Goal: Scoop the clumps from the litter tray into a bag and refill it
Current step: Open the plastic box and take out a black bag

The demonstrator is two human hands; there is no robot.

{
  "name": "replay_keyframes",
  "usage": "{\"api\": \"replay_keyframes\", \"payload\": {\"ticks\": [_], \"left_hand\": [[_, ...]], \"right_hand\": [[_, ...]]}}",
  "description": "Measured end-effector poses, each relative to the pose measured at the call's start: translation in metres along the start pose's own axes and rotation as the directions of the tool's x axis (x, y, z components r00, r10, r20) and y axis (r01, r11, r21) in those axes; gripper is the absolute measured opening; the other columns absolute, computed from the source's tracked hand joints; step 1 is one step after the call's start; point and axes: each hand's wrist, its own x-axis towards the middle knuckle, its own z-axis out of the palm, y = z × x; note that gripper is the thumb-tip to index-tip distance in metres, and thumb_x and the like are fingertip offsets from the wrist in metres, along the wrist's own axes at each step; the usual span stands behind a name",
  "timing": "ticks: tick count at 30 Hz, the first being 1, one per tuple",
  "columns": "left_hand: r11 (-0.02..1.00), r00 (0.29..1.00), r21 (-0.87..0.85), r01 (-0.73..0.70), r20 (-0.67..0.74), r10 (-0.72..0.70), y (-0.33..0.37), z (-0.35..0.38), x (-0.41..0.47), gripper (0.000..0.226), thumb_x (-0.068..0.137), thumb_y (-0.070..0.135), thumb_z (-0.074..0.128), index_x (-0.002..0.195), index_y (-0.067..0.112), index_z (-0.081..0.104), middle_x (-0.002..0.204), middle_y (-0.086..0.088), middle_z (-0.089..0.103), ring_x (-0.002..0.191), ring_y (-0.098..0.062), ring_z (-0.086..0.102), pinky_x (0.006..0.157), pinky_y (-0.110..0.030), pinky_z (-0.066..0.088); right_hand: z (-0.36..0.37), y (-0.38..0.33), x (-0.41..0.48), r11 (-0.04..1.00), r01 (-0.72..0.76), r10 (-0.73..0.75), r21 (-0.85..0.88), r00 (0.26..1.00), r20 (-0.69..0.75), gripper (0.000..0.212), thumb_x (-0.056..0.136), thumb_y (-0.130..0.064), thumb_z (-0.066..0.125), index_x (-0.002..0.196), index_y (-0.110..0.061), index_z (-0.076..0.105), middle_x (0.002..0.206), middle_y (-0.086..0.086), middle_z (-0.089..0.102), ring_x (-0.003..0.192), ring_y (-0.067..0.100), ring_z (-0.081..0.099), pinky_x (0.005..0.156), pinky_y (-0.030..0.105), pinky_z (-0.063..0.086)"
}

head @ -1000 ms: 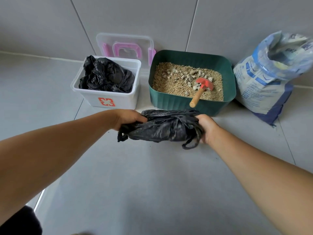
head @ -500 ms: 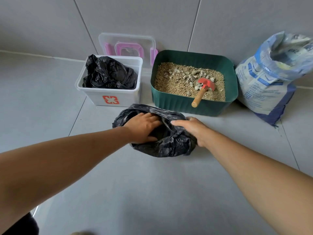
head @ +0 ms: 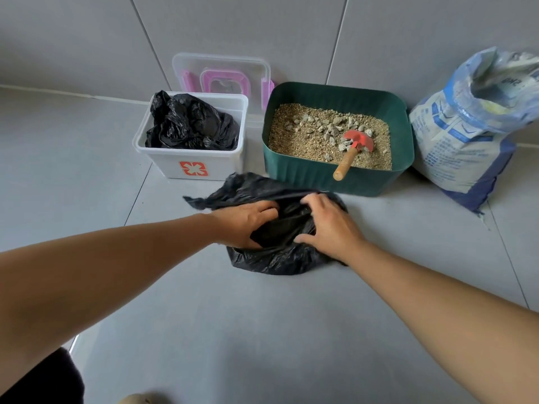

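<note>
So, step in hand: opening the black bag (head: 271, 258) on the floor, centre frame, just before the green litter tray (head: 338, 176).
Left hand (head: 242, 220): fingers curled into the bag's mouth, gripping film.
Right hand (head: 329, 225): spread, pinching the opposite edge.
Doing it well: probably pull the rims apart wide and flatten the base.
Count: one scoop (head: 354, 150), one litter sack (head: 472, 123), one white box (head: 192, 158), many pale clumps (head: 329, 126).

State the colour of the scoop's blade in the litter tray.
Red, on a wooden handle; the scoop shows clearly in the head view.

Soft, even daylight, faint shadows, wide-angle bending at edges.
</note>
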Motion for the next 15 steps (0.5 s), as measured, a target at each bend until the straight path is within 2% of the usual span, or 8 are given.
{"api": "replay_keyframes", "payload": {"ticks": [2, 5, 7, 8, 9, 11, 13, 15], "left_hand": [[0.975, 0.971, 0.082, -0.206, -0.105, 0.214, -0.001, 0.004, -0.004, 0.039, 0.083, 0.050, 0.058, 0.111, 0.023, 0.050, 0.122, 0.002, 0.044, 0.112, -0.020, 0.044, 0.091, -0.041, 0.047], [0.965, 0.926, 0.132, -0.228, -0.276, 0.257, -0.001, 0.011, -0.009, 0.042, 0.089, 0.062, 0.044, 0.092, 0.021, 0.056, 0.113, 0.000, 0.050, 0.103, -0.023, 0.052, 0.088, -0.036, 0.048], [0.998, 0.893, -0.024, -0.058, -0.447, 0.041, 0.002, 0.008, -0.006, 0.050, 0.090, 0.064, 0.040, 0.089, 0.017, 0.057, 0.099, 0.001, 0.052, 0.090, -0.021, 0.056, 0.084, -0.035, 0.049], [0.979, 0.866, -0.168, 0.113, -0.467, -0.180, 0.004, 0.003, -0.004, 0.050, 0.088, 0.064, 0.042, 0.095, 0.016, 0.053, 0.095, 0.000, 0.053, 0.086, -0.021, 0.058, 0.081, -0.036, 0.050], [0.896, 0.807, -0.328, 0.298, -0.415, -0.420, 0.002, -0.001, 0.000, 0.051, 0.085, 0.064, 0.049, 0.103, 0.016, 0.047, 0.096, -0.001, 0.055, 0.084, -0.024, 0.061, 0.077, -0.039, 0.053], [0.562, 0.663, -0.646, 0.516, -0.114, -0.740, -0.004, -0.012, 0.003, 0.064, 0.076, 0.057, 0.068, 0.111, 0.015, 0.034, 0.100, -0.006, 0.059, 0.075, -0.028, 0.069, 0.062, -0.040, 0.058], [0.318, 0.623, -0.756, 0.571, 0.147, -0.768, -0.007, -0.023, 0.000, 0.067, 0.073, 0.053, 0.073, 0.112, 0.017, 0.032, 0.099, -0.007, 0.060, 0.060, -0.025, 0.070, 0.045, -0.031, 0.054], [0.493, 0.657, -0.584, 0.645, 0.094, -0.748, -0.009, -0.029, -0.004, 0.068, 0.074, 0.060, 0.069, 0.113, 0.014, 0.037, 0.099, -0.006, 0.063, 0.065, -0.024, 0.069, 0.048, -0.031, 0.051]], "right_hand": [[-0.008, 0.007, 0.004, 0.989, -0.114, 0.118, -0.091, 0.992, 0.050, 0.105, 0.061, -0.064, 0.080, 0.143, -0.022, 0.029, 0.139, 0.004, 0.038, 0.129, 0.029, 0.039, 0.103, 0.047, 0.039], [-0.010, 0.007, 0.001, 0.953, -0.020, 0.078, -0.301, 0.980, 0.183, 0.122, 0.059, -0.067, 0.078, 0.152, -0.025, 0.010, 0.150, 0.005, 0.019, 0.138, 0.031, 0.022, 0.109, 0.055, 0.028], [-0.004, 0.010, -0.003, 0.928, 0.051, 0.059, -0.370, 0.958, 0.281, 0.126, 0.066, -0.060, 0.076, 0.155, -0.028, -0.006, 0.160, 0.004, 0.002, 0.146, 0.031, 0.006, 0.116, 0.056, 0.014], [-0.001, 0.011, -0.005, 0.922, 0.091, 0.042, -0.376, 0.943, 0.331, 0.125, 0.069, -0.056, 0.076, 0.154, -0.030, -0.012, 0.162, 0.004, -0.006, 0.148, 0.030, -0.001, 0.118, 0.057, 0.008], [-0.001, 0.012, -0.006, 0.922, 0.129, 0.020, -0.366, 0.927, 0.376, 0.124, 0.071, -0.051, 0.075, 0.153, -0.031, -0.016, 0.163, 0.003, -0.012, 0.149, 0.029, -0.007, 0.119, 0.056, 0.004], [-0.003, 0.014, -0.006, 0.933, 0.179, -0.032, -0.311, 0.904, 0.425, 0.122, 0.073, -0.046, 0.076, 0.153, -0.035, -0.017, 0.163, 0.001, -0.015, 0.150, 0.026, -0.012, 0.119, 0.054, 0.001], [-0.008, 0.018, -0.005, 0.951, 0.220, -0.121, -0.219, 0.913, 0.390, 0.117, 0.072, -0.049, 0.078, 0.155, -0.037, -0.005, 0.163, -0.003, -0.002, 0.150, 0.021, -0.002, 0.119, 0.048, 0.008], [-0.016, 0.020, -0.005, 0.946, 0.293, -0.252, -0.142, 0.935, 0.249, 0.105, 0.069, -0.054, 0.079, 0.153, -0.033, 0.019, 0.157, -0.003, 0.024, 0.144, 0.019, 0.019, 0.117, 0.041, 0.023]]}}
